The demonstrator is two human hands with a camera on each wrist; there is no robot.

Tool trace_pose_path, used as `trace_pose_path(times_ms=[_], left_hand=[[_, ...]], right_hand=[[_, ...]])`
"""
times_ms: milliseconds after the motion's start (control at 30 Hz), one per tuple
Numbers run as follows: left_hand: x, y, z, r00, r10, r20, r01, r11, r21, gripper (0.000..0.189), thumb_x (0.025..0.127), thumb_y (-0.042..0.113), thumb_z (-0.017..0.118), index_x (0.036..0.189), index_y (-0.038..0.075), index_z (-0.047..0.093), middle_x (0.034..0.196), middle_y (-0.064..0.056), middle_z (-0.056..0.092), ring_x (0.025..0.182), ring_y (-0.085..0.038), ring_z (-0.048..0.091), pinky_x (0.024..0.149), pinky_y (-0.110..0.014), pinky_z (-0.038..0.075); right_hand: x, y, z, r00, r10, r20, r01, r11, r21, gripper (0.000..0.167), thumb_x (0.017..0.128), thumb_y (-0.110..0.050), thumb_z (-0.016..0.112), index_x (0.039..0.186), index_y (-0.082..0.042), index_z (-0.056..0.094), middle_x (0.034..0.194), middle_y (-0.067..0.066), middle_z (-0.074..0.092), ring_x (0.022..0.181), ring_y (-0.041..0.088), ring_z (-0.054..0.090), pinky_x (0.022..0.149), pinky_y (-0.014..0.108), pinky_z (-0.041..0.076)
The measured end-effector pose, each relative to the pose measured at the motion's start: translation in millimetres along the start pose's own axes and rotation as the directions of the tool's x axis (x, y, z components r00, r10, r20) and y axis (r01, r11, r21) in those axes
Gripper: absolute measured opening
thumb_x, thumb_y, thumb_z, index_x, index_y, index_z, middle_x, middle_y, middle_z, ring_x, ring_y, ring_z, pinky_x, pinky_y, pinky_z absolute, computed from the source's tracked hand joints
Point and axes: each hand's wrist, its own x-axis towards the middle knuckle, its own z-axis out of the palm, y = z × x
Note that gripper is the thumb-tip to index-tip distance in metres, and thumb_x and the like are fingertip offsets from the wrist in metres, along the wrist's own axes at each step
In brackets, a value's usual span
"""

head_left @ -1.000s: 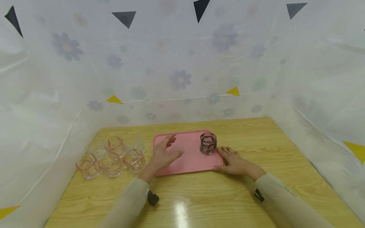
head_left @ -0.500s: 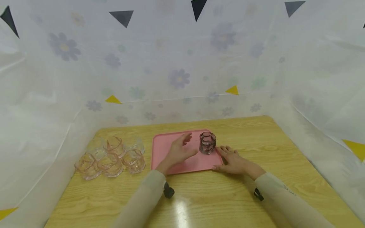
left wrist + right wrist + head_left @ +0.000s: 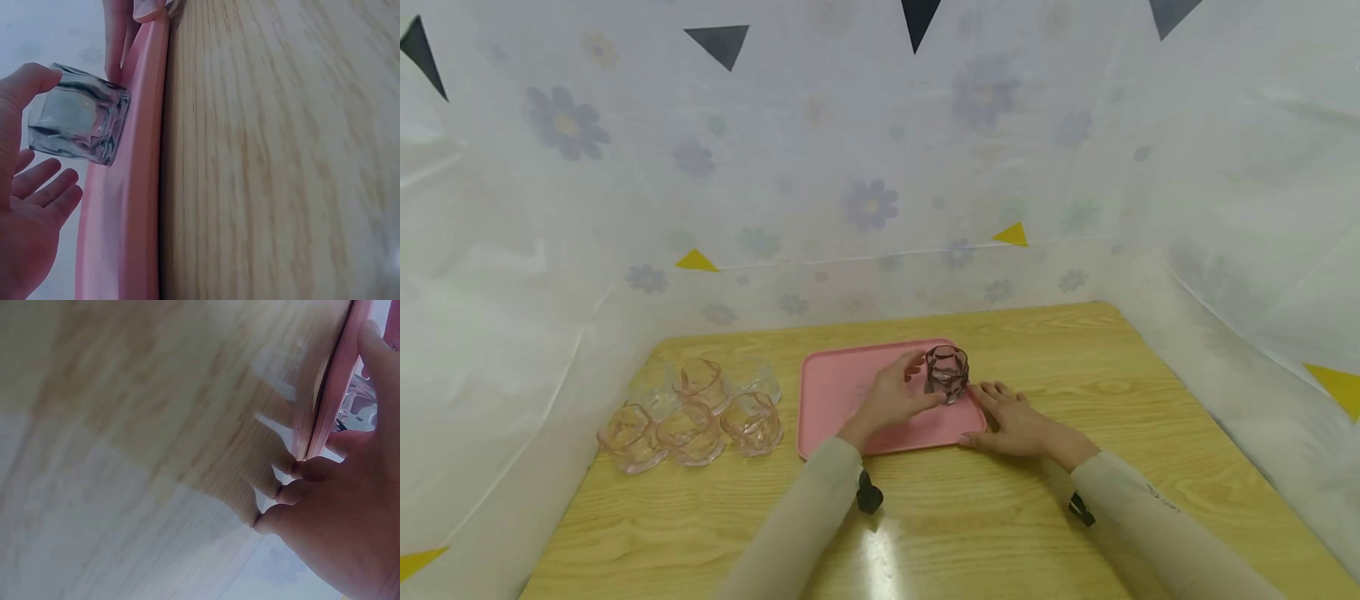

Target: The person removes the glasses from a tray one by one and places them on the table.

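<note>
A dark purple-tinted glass stands upright near the right end of a pink tray. My left hand reaches over the tray, thumb and fingers spread apart to either side of the glass. In the left wrist view the thumb lies right at the rim of the glass, while the fingers are beyond it, not curled round it. My right hand rests at the tray's near right corner, fingers stretched along its right side; the right wrist view shows fingertips on the wood beside the tray edge.
Left of the tray stands a group of pink-tinted glasses with clear glasses behind them. The wooden table is bounded by white flowered sheeting at the back and both sides.
My left hand has moved right across the tray, from its left part up to the purple glass. My right hand has stayed at the tray's corner.
</note>
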Motion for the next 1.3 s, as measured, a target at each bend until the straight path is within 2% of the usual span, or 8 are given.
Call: trace_pose_path(times_ms=[133,400,700,900,1300], left_hand=[[6.7,-1.5,6.9,1.000,-0.006,-0.012,0.006,1.000,0.006,0.088,0.090,0.038,0.085,0.162,0.013,0.041,0.159,-0.012,0.053,0.140,-0.035,0.057,0.114,-0.052,0.051],[14.9,1.3,14.6,1.000,-0.004,-0.022,0.002,0.996,-0.087,0.082,0.088,0.031,0.088,0.157,0.015,0.047,0.148,-0.012,0.063,0.134,-0.030,0.060,0.115,-0.050,0.050],[20.9,2.3,18.0,1.000,0.000,-0.022,-0.002,0.997,-0.082,0.080,0.089,0.031,0.087,0.157,0.014,0.047,0.143,-0.013,0.065,0.131,-0.029,0.063,0.110,-0.043,0.055],[23.1,3.7,18.0,1.000,-0.014,-0.009,0.013,0.997,-0.073,0.082,0.091,0.032,0.086,0.158,0.012,0.044,0.142,-0.015,0.065,0.129,-0.030,0.065,0.107,-0.044,0.057],[25.3,0.7,18.8,0.999,-0.023,-0.027,0.021,0.995,-0.094,0.078,0.085,0.032,0.091,0.150,0.013,0.051,0.139,-0.013,0.067,0.124,-0.029,0.067,0.102,-0.041,0.059]], right_hand=[[-0.3,1,-1,1.000,0.003,0.002,-0.003,1.000,-0.005,0.101,0.098,-0.064,0.063,0.168,-0.003,0.021,0.171,0.032,0.020,0.158,0.058,0.010,0.122,0.081,0.008],[-0.3,1,1,1.000,0.001,-0.006,-0.001,1.000,-0.006,0.101,0.098,-0.065,0.062,0.168,-0.004,0.021,0.171,0.031,0.021,0.158,0.056,0.012,0.122,0.081,0.009],[0.0,0,2,1.000,-0.003,-0.006,0.003,1.000,-0.004,0.102,0.098,-0.067,0.062,0.168,-0.004,0.022,0.170,0.032,0.022,0.159,0.055,0.013,0.122,0.081,0.009],[-0.5,-1,0,1.000,0.003,-0.001,-0.003,1.000,0.001,0.102,0.098,-0.066,0.062,0.168,-0.004,0.022,0.171,0.031,0.021,0.159,0.055,0.013,0.122,0.080,0.009],[-1.7,-1,-1,1.000,-0.003,-0.002,0.003,1.000,0.001,0.101,0.098,-0.064,0.063,0.167,-0.003,0.023,0.171,0.030,0.022,0.159,0.055,0.014,0.122,0.081,0.009]])
